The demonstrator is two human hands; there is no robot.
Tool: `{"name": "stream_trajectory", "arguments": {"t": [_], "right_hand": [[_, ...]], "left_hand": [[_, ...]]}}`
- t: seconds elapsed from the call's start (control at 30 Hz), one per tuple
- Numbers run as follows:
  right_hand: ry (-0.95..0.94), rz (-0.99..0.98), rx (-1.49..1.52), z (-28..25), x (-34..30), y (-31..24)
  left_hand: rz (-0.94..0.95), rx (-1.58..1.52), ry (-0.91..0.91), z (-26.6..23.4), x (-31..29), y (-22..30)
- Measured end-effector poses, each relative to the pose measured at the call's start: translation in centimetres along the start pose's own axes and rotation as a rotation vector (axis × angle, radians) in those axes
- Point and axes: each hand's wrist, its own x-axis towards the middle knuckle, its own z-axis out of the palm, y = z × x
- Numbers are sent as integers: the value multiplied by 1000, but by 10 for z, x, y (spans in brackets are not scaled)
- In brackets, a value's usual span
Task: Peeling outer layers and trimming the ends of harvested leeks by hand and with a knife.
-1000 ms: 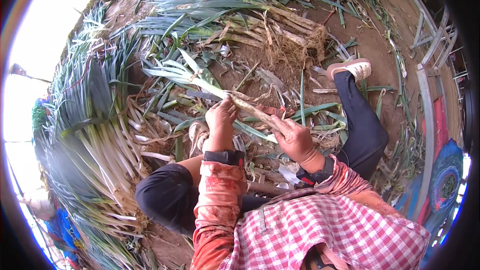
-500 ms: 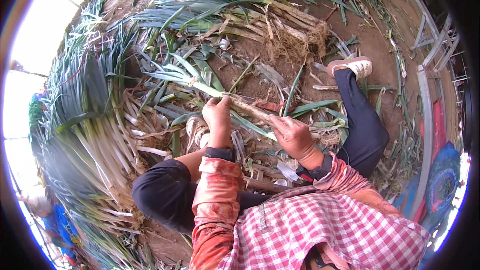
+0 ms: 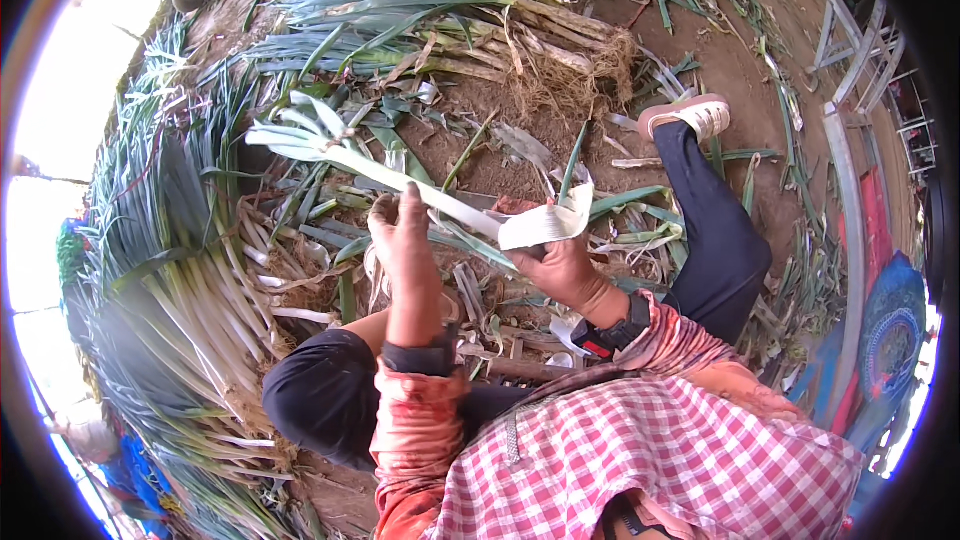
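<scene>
A long green onion (image 3: 372,170) lies slantwise across the middle, its pale leafy top at the upper left. My left hand (image 3: 402,240) grips its white shaft, with the thumb up along it. At the lower right end of the shaft, my right hand (image 3: 568,275) is closed on a wide strip of white outer skin (image 3: 545,225), which curls back over the fingers. The root end is hidden behind that strip and hand.
A large heap of green onions (image 3: 200,325), white shafts inward, lines the left. Another bundle (image 3: 480,25) with brown roots lies at the top. Leaf scraps and peelings litter the soil between my legs (image 3: 715,230). A metal frame (image 3: 850,210) stands at the right.
The brown, dirty outer layer on the shaft has been pulled loose, baring clean white. My right hand has moved slightly left and down; the onion's leafy end has shifted left.
</scene>
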Motion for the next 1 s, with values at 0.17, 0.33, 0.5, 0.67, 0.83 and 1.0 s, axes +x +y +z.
{"name": "stream_trajectory", "arguments": {"t": [0.17, 0.33, 0.5, 0.67, 0.83, 1.0], "right_hand": [[64, -263, -163, 9, 8, -21], [119, 154, 119, 31, 45, -24], [42, -289, -537, 34, 40, -7], [-135, 89, -545, -26, 14, 53], [-315, 233, -745, -64, 25, 59], [-454, 39, 280, 18, 74, -18]], "left_hand": [[-265, -311, -69, 21, 2, 28], [19, -337, -302, 35, -5, 27], [258, -271, -110, 24, 19, 60], [353, -258, -46, 3, 46, 112], [143, -400, -283, -16, 53, 137], [-87, -616, -489, -25, 58, 117]]}}
